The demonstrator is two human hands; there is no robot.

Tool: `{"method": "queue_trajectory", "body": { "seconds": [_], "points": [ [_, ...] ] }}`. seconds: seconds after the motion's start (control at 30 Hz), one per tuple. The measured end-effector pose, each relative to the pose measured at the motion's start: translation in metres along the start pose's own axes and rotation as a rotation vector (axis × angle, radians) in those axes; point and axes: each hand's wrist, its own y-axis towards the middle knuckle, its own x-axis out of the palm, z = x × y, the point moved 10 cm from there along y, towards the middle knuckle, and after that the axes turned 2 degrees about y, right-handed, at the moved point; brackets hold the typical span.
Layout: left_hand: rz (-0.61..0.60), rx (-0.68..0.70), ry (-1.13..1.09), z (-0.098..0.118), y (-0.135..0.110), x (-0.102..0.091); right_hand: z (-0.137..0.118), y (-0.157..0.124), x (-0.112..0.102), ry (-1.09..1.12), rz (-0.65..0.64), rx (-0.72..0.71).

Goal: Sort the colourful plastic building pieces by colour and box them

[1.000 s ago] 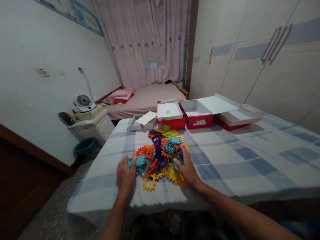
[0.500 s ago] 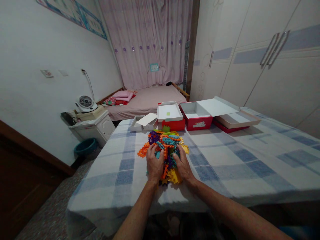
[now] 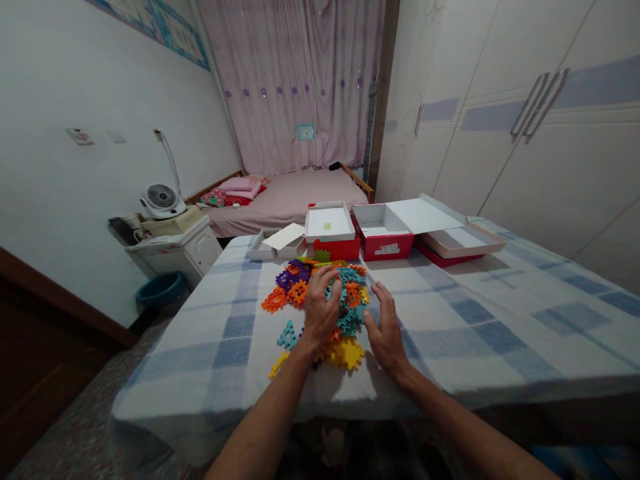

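A heap of interlocking plastic building pieces (image 3: pixel 349 320) in orange, teal, purple, yellow and green lies on the tablecloth before me. My left hand (image 3: pixel 321 303) is over the middle of the heap, fingers apart and bent, partly hiding the pieces under it. To the right of the heap, my right hand (image 3: pixel 386 331) is open with its fingers spread, thumb close to the teal pieces. A teal triangular piece (image 3: pixel 287 335) lies left of my left wrist. Nearer to me is a small yellow piece (image 3: pixel 278 365). Yellow gear-edged pieces (image 3: pixel 353 353) sit at the heap's near side.
Behind the heap stand a grey divided box (image 3: pixel 260 248), a white tray (image 3: pixel 329 223) on a red box, an open red box (image 3: pixel 387 247) and a shallow beige tray (image 3: pixel 465 241). The checked tablecloth (image 3: pixel 450 347) hangs over the table's near edge.
My hands have opened and moved apart, the right one clear of the heap on the right. Pieces gathered between them have settled, and a teal triangle and a yellow piece now show at left.
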Motion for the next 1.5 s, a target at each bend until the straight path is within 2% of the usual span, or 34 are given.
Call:
{"method": "queue_trajectory", "body": {
  "seconds": [0.07, 0.13, 0.2, 0.27, 0.37, 0.43, 0.5, 0.63, 0.77, 0.87, 0.97, 1.07, 1.13, 1.2, 1.33, 1.5],
  "points": [
    [0.083, -0.075, -0.008, -0.017, -0.009, -0.035, -0.04, -0.013, 0.014, -0.1, -0.207, -0.246],
    [0.184, -0.206, 0.031, -0.045, -0.024, -0.073, -0.074, -0.041, 0.043, -0.149, -0.479, -0.459],
    [0.232, -0.305, 0.102, -0.073, -0.041, -0.102, -0.096, -0.069, 0.072, -0.161, -0.675, -0.61],
    [0.236, -0.351, 0.189, -0.096, -0.056, -0.121, -0.11, -0.087, 0.095, -0.168, -0.756, -0.705],
    [0.2, -0.393, 0.243, -0.124, -0.073, -0.134, -0.117, -0.092, 0.118, -0.205, -0.796, -0.779],
    [0.17, -0.425, 0.24, -0.138, -0.083, -0.135, -0.113, -0.085, 0.123, -0.249, -0.798, -0.791],
    [0.147, -0.434, 0.254, -0.142, -0.088, -0.135, -0.103, -0.072, 0.121, -0.305, -0.783, -0.76],
    [0.089, -0.363, 0.31, -0.132, -0.077, -0.131, -0.084, -0.048, 0.099, -0.34, -0.719, -0.688],
    [0.02, -0.26, 0.399, -0.13, -0.03, -0.12, -0.076, -0.021, 0.062, -0.226, -0.586, -0.643],
    [-0.076, -0.29, 0.453, -0.153, 0.015, -0.1, -0.052, 0.022, 0.032, -0.129, -0.384, -0.444],
    [-0.134, -0.326, 0.432, -0.178, 0.052, -0.075, -0.003, 0.067, 0.012, -0.061, -0.179, -0.186],
    [-0.197, -0.361, 0.384, -0.197, 0.074, -0.049, 0.056, 0.094, 0.014, -0.052, -0.096, 0.023],
    [-0.238, -0.39, 0.349, -0.205, 0.082, -0.033, 0.09, 0.101, 0.023, -0.023, -0.099, 0.14],
    [-0.275, -0.414, 0.318, -0.209, 0.087, -0.019, 0.112, 0.1, 0.033, 0.022, -0.119, 0.217],
    [-0.334, -0.405, 0.247, -0.201, 0.092, 0.004, 0.118, 0.09, 0.048, 0.066, -0.186, 0.241],
    [-0.407, -0.339, 0.129, -0.171, 0.093, 0.028, 0.11, 0.088, 0.054, 0.053, -0.236, 0.252]
  ]
}}
